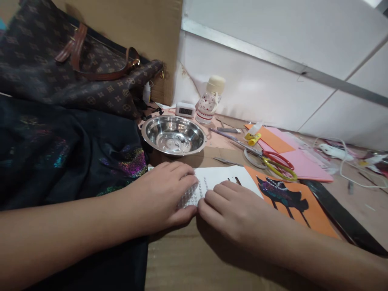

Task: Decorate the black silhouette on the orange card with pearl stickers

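A clear sheet of stick-on pearl beads [192,196] lies over white paper [220,174]. My left hand [169,192] is closed on the sheet's left part, thumb along the near edge and fingers over the top. Curled at the sheet's right edge, my right hand [232,206] has its fingertips close to the left thumb; whatever they pinch is hidden. Right of it, an orange sheet [315,220] carries a black shiny cutout [280,194] with thin stems and rows of pearls along its top.
Beyond the hands stand a steel bowl [174,135], a small digital timer [184,110] and a bottle [209,101]. Scissors [277,163], tweezers [227,161] and pink paper [303,155] lie to the right. Dark shiny cloth [69,149] and a brown patterned bag [100,87] fill the left.
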`<act>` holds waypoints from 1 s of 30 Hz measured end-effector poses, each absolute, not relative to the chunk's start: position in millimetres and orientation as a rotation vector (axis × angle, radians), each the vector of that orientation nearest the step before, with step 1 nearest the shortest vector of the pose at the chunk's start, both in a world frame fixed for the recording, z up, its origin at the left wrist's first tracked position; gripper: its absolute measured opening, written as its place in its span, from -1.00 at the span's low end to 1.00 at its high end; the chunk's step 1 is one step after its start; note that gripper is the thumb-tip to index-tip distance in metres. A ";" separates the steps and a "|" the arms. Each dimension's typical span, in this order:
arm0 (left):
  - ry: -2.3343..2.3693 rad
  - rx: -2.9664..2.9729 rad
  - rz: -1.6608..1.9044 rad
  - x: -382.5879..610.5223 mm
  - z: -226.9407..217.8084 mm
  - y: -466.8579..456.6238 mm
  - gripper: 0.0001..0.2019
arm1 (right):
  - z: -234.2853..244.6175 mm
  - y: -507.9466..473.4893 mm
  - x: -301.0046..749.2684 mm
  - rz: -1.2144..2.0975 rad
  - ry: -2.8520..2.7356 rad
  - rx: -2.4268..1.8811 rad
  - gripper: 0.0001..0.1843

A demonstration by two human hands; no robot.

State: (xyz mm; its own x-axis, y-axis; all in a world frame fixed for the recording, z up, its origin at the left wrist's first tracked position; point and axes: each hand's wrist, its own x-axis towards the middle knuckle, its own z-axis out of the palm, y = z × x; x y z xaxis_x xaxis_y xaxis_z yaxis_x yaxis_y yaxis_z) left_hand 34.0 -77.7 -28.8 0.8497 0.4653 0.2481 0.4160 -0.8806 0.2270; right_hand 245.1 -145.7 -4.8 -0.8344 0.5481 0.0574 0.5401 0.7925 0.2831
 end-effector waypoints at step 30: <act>0.724 2.827 0.409 34.5 -25.9 -77.5 -0.62 | 25.9 -99.6 302.9 0.224 2.785 1.893 -0.80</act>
State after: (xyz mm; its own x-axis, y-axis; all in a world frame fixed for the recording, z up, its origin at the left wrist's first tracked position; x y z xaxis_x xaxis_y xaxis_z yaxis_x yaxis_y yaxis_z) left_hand 34.5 -77.5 -25.9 0.8425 0.4935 0.2162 0.4399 -0.8617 0.2529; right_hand 302.9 -99.6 25.9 -0.3524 0.8977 0.2643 0.9285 0.3708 -0.0216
